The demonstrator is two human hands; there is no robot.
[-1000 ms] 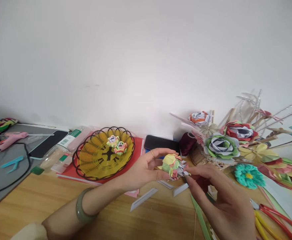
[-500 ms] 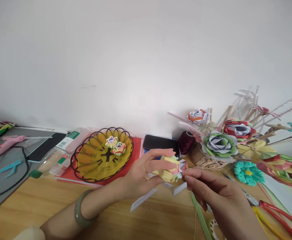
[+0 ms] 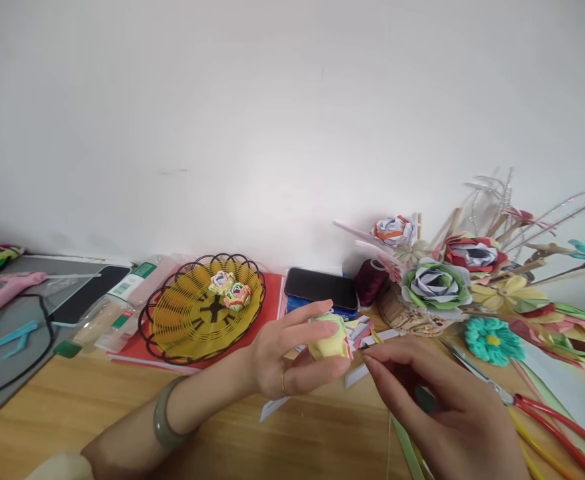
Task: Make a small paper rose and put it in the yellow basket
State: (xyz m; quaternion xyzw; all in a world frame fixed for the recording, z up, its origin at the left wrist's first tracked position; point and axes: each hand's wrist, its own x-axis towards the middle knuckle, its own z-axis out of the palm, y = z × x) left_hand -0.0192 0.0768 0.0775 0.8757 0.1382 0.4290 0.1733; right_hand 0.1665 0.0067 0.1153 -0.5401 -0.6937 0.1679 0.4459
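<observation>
I see the left hand (image 3: 287,357) closed around a folded paper flower (image 3: 331,341), held just above the smooth wooden table (image 3: 72,413). The right hand (image 3: 442,407) sits just beside it, fingertips drawn together; I cannot tell whether they pinch anything. Behind stand a round yellow wire basket (image 3: 182,327), a flat black phone (image 3: 322,288) and a paper bouquet (image 3: 437,283). The flower is rounded, matte yellow with creased pink edges, partly covered by the left fingers
</observation>
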